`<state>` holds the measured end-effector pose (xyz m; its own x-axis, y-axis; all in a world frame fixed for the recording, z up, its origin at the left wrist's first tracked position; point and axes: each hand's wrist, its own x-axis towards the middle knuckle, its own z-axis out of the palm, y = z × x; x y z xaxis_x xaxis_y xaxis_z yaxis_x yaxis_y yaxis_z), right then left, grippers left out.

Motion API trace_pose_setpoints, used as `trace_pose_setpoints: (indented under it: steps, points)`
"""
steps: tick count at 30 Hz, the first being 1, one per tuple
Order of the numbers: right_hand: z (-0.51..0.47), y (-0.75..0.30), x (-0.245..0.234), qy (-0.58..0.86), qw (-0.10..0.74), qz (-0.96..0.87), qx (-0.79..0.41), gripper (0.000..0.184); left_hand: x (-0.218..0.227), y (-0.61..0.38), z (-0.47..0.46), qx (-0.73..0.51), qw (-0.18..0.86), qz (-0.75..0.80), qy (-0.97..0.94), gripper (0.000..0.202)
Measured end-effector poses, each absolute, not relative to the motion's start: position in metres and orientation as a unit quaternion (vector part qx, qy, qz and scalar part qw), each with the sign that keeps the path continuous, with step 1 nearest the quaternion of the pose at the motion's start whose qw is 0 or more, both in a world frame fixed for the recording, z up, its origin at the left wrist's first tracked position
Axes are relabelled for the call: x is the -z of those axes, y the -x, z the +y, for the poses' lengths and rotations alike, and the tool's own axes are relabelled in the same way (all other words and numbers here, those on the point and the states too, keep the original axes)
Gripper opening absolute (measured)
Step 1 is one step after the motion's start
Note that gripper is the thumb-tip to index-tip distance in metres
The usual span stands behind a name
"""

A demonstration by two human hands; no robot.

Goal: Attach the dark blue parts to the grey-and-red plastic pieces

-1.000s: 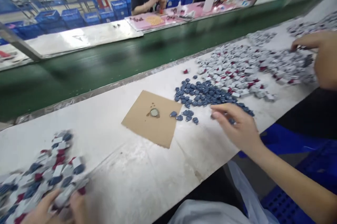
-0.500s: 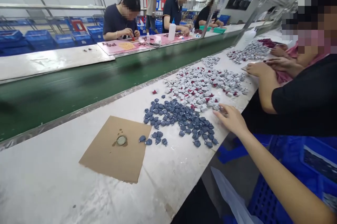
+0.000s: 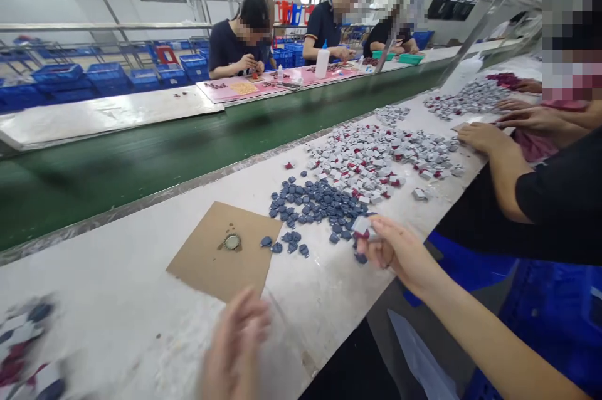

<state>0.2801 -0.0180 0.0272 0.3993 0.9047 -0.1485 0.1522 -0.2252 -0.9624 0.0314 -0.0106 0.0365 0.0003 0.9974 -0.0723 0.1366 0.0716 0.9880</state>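
My right hand (image 3: 397,252) pinches a small white-and-dark-red piece (image 3: 363,228) between thumb and fingers, above the near end of a pile of dark blue pieces (image 3: 320,199). Blurred by motion, my left hand (image 3: 239,343) is over the white table (image 3: 188,325), just below a square of brown cardboard (image 3: 202,265). Its fingers point upward, and I see nothing in them. A bottle cap (image 3: 232,241) lies on the cardboard among dark wet spots. Beyond the blue pieces spreads a large heap of white-and-dark-red pieces (image 3: 376,152).
At the lower left lie several assembled-looking pieces (image 3: 19,350). A co-worker's hands (image 3: 484,136) work at the right edge. Across the green conveyor belt (image 3: 164,174), people sit at a pink-topped bench (image 3: 263,89). Blue crates (image 3: 555,325) stand below on the right.
My right hand has come back from the white-and-dark-red heap with one piece in its fingers. My left hand has entered at the bottom. The view has shifted left.
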Motion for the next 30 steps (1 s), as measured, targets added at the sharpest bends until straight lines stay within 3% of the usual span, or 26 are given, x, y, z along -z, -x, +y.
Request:
trace_pose_setpoints:
  steps: [3,6,8,10,12,14,17,21,23,28,30]
  points:
    - [-0.026,-0.222,-0.036,0.575,0.489,-0.347,-0.557,0.035,-0.039,-0.061,-0.011,-0.363,0.634,0.474,-0.492,0.036]
    - [-0.035,-0.202,-0.035,0.553,0.454,-0.405,-0.569,0.035,-0.039,-0.073,-0.009,-0.354,0.704,0.418,-0.452,0.026]
    - [-0.039,-0.215,-0.03,0.6,0.441,-0.467,-0.477,0.04,-0.037,-0.067,-0.009,-0.374,0.713,0.438,-0.401,0.023]
    - [-0.04,-0.241,-0.022,0.697,0.401,-0.512,-0.3,0.045,-0.033,-0.055,-0.01,-0.397,0.703,0.473,-0.353,0.026]
    - [-0.037,-0.271,-0.013,0.783,0.297,-0.534,-0.118,0.047,-0.029,-0.041,-0.012,-0.411,0.698,0.481,-0.336,0.029]
    - [-0.033,-0.293,-0.002,0.793,0.191,-0.578,-0.021,0.049,-0.027,-0.031,-0.013,-0.428,0.7,0.471,-0.325,0.029]
    - [-0.023,-0.303,0.008,0.739,0.109,-0.664,0.028,0.047,-0.027,-0.022,-0.012,-0.457,0.715,0.45,-0.278,0.028]
    - [-0.007,-0.295,0.011,0.703,0.078,-0.702,0.084,0.04,-0.025,-0.013,-0.009,-0.47,0.724,0.451,-0.227,0.031]
    - [0.0,-0.294,0.01,0.697,0.077,-0.709,0.08,0.036,-0.023,-0.008,-0.008,-0.482,0.703,0.474,-0.221,0.026]
    - [0.005,-0.31,0.012,0.642,0.049,-0.765,0.017,0.029,-0.019,0.008,-0.002,-0.528,0.652,0.51,-0.192,0.045]
    - [0.005,-0.317,0.014,0.612,0.038,-0.79,0.013,0.028,-0.016,0.015,0.0,-0.528,0.648,0.517,-0.186,0.042]
